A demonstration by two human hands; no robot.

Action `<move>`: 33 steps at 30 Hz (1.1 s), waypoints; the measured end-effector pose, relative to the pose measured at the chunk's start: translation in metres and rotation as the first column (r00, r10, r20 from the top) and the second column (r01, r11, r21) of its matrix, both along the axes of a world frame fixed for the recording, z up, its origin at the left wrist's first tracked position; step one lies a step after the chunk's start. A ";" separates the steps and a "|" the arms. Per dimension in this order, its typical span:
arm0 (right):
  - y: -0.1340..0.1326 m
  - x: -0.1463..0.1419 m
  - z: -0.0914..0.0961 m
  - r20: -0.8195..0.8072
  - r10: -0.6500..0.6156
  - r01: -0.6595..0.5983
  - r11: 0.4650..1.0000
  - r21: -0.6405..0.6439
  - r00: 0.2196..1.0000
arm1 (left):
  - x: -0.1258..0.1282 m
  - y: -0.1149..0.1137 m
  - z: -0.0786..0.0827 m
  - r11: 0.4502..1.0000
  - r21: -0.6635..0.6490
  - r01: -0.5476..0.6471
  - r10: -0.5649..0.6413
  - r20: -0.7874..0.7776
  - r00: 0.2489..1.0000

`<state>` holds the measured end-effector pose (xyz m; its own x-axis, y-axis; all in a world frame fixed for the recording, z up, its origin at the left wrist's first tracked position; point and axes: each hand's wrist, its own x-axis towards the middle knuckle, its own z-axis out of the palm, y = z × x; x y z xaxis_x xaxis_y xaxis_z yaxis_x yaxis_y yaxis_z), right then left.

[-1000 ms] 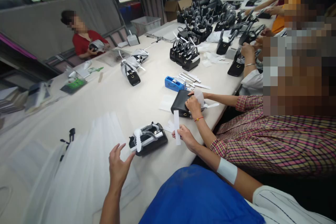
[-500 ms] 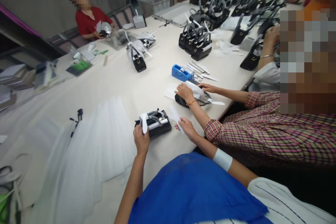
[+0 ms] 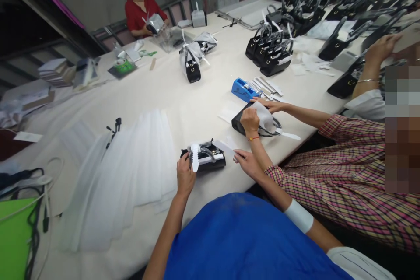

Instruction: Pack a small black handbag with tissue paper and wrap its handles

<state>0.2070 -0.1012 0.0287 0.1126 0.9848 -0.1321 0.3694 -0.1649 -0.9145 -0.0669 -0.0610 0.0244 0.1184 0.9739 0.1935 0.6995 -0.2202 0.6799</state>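
Note:
A small black handbag (image 3: 210, 159) with wrapped handles lies on the white table (image 3: 170, 96) in front of me. My left hand (image 3: 184, 176) grips its near left end, fingers closed on it. My right hand (image 3: 246, 162) pinches a white paper strip (image 3: 225, 145) and holds it against the bag's right side. A white foam piece (image 3: 194, 156) sticks up from the bag's handle by my left hand.
A fan of white foam sheets (image 3: 131, 170) lies left of the bag. To my right a person in a plaid shirt wraps another black bag (image 3: 243, 122). A blue tape dispenser (image 3: 243, 89) and many black handbags (image 3: 272, 54) stand farther back. A person in red sits at the far end.
My left hand went from open above the table to gripping the bag's left end. My right hand brought the paper strip down against the bag. The view swung left.

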 end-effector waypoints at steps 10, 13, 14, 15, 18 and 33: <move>0.020 0.006 0.058 0.669 0.157 -0.365 0.913 0.181 0.726 | -0.031 0.001 0.039 0.986 -0.148 0.075 -0.050 0.166 0.985; 0.037 -0.013 0.055 0.711 0.207 -0.444 0.881 0.162 0.672 | -0.028 0.011 0.043 0.976 -0.212 0.058 0.004 0.281 0.960; 0.042 -0.020 0.052 0.721 0.215 -0.459 0.874 0.160 0.659 | -0.027 0.014 0.043 0.971 -0.231 0.063 0.011 0.303 0.953; 0.047 -0.027 0.049 0.728 0.220 -0.471 0.868 0.158 0.649 | -0.025 0.017 0.042 0.967 -0.244 0.068 0.013 0.317 0.948; 0.058 -0.047 0.038 0.719 0.239 -0.495 0.853 0.165 0.652 | -0.024 0.026 0.036 0.963 -0.260 0.066 0.030 0.348 0.937; 0.085 -0.066 0.017 0.579 0.136 -0.354 0.892 0.281 0.804 | -0.032 0.052 0.010 0.994 -0.074 -0.081 0.100 0.290 0.952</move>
